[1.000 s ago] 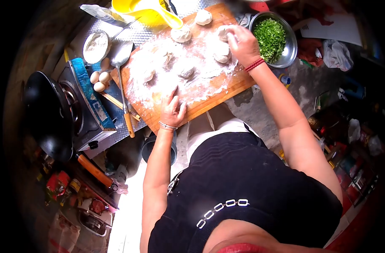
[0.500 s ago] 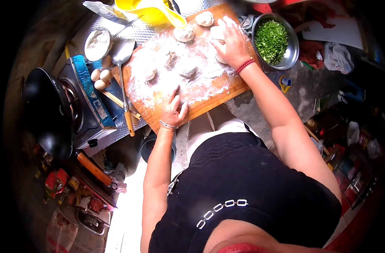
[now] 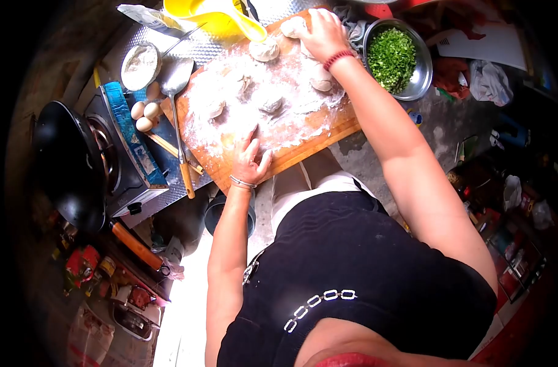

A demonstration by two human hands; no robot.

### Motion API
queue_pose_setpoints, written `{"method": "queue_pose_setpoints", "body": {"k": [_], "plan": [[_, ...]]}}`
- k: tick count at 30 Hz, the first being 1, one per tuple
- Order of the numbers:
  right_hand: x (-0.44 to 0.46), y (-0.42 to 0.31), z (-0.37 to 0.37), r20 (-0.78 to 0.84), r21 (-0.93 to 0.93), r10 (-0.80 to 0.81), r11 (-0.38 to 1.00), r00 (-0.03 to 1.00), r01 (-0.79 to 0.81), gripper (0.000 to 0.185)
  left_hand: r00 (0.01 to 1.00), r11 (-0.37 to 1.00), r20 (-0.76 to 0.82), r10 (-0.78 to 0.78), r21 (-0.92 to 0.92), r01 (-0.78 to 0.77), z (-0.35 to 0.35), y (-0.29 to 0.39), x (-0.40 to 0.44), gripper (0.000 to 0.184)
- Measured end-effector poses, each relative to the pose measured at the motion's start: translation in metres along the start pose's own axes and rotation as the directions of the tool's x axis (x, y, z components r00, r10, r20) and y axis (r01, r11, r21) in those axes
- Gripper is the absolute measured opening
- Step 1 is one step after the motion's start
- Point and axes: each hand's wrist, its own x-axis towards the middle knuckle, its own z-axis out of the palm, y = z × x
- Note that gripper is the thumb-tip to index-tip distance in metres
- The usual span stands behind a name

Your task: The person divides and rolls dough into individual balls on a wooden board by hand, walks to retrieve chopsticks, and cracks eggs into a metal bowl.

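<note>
A wooden board [image 3: 334,129] dusted with white flour carries several lumps of dough. My left hand [image 3: 249,160] rests on the board's near edge, open, with its fingers apart and nothing in them. At the far right corner, my right hand [image 3: 325,38] lies with fingers stretched out, its thumb side against a dough ball [image 3: 292,27]. Another dough ball [image 3: 264,50] sits to the left of that one. Nearer to me are a dough piece [image 3: 321,79] below my right wrist and a floured lump [image 3: 270,103] mid-board. Part of a lump under my right palm is hidden.
A metal bowl of chopped greens [image 3: 391,60] stands right of the board. On the left are a ladle-like spatula [image 3: 176,76], eggs [image 3: 144,116], a flour bowl [image 3: 141,67] and a wok [image 3: 68,165] on a stove. A yellow scoop [image 3: 215,21] lies behind.
My right hand has moved away from me and left, from the right-side dough toward the far dough ball, uncovering a dough piece. My left hand has stayed in place.
</note>
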Motion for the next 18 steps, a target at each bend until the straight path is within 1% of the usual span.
{"method": "queue_pose_setpoints", "body": {"k": [2, 4, 6, 7, 9, 10, 11, 12, 13, 14, 15, 16, 17, 18], "plan": [[0.004, -0.012, 0.014, 0.013, -0.121, -0.103, 0.987, 0.995, 0.104, 0.036, 1.0, 1.0, -0.001, -0.004, -0.008, 0.004, 0.0, -0.001, -0.001, 0.029], [0.004, -0.024, 0.007, 0.114, -0.093, -0.149, 0.983, 0.982, 0.16, 0.031, 1.0, 1.0, 0.002, -0.002, 0.007, 0.002, 0.0, -0.002, -0.002, 0.029], [-0.009, -0.038, -0.015, 0.288, 0.074, -0.158, 0.987, 0.945, 0.142, 0.019, 1.0, 1.0, 0.012, -0.01, 0.011, 0.01, 0.0, -0.002, -0.001, 0.029], [-0.02, -0.042, -0.027, 0.306, 0.154, -0.15, 0.982, 0.94, 0.107, 0.018, 1.0, 1.0, 0.019, -0.023, 0.01, 0.022, -0.001, -0.002, -0.001, 0.029], [-0.052, -0.038, -0.04, 0.205, 0.114, -0.274, 0.96, 0.94, 0.255, 0.019, 0.999, 1.0, 0.02, -0.03, 0.007, 0.03, -0.001, -0.001, -0.002, 0.03], [-0.068, -0.041, -0.051, 0.119, 0.109, -0.417, 0.908, 0.901, 0.405, 0.027, 1.0, 1.0, 0.014, -0.021, 0.008, 0.021, 0.0, -0.003, -0.002, 0.031], [-0.09, -0.045, -0.062, 0.255, 0.146, -0.397, 0.917, 0.882, 0.37, 0.031, 1.0, 1.0, 0.01, -0.011, 0.008, 0.011, 0.0, -0.004, -0.003, 0.032], [-0.113, -0.044, -0.065, 0.345, 0.167, -0.41, 0.912, 0.844, 0.375, 0.032, 0.999, 0.999, 0.005, -0.038, -0.005, 0.038, 0.001, -0.005, -0.006, 0.032], [-0.127, -0.044, -0.073, 0.313, 0.235, -0.454, 0.888, 0.834, 0.395, 0.035, 0.998, 0.998, 0.003, -0.058, -0.022, 0.058, 0.002, -0.005, -0.011, 0.033], [-0.138, -0.042, -0.074, 0.277, 0.277, -0.439, 0.888, 0.855, 0.366, 0.031, 0.998, 0.997, 0.006, -0.059, -0.051, 0.059, 0.005, -0.006, -0.011, 0.034], [-0.138, -0.048, -0.084, 0.27, 0.257, -0.393, 0.909, 0.879, 0.327, 0.03, 1.0, 1.0, -0.005, 0.015, -0.02, -0.015, 0.006, -0.011, -0.01, 0.036], [-0.144, -0.045, -0.076, 0.23, 0.216, -0.357, 0.926, 0.905, 0.31, 0.031, 1.0, 0.997, -0.008, 0.023, -0.071, -0.024, 0.008, -0.013, -0.01, 0.035], [-0.138, -0.043, -0.069, 0.204, 0.239, -0.349, 0.924, 0.915, 0.299, 0.033, 1.0, 0.996, 0.001, 0.016, -0.09, -0.015, 0.009, -0.015, -0.012, 0.035], [-0.142, -0.04, -0.051, 0.232, 0.172, -0.322, 0.942, 0.918, 0.287, 0.035, 0.999, 0.997, -0.002, 0.041, -0.062, -0.041, 0.007, -0.009, -0.009, 0.035]]}}
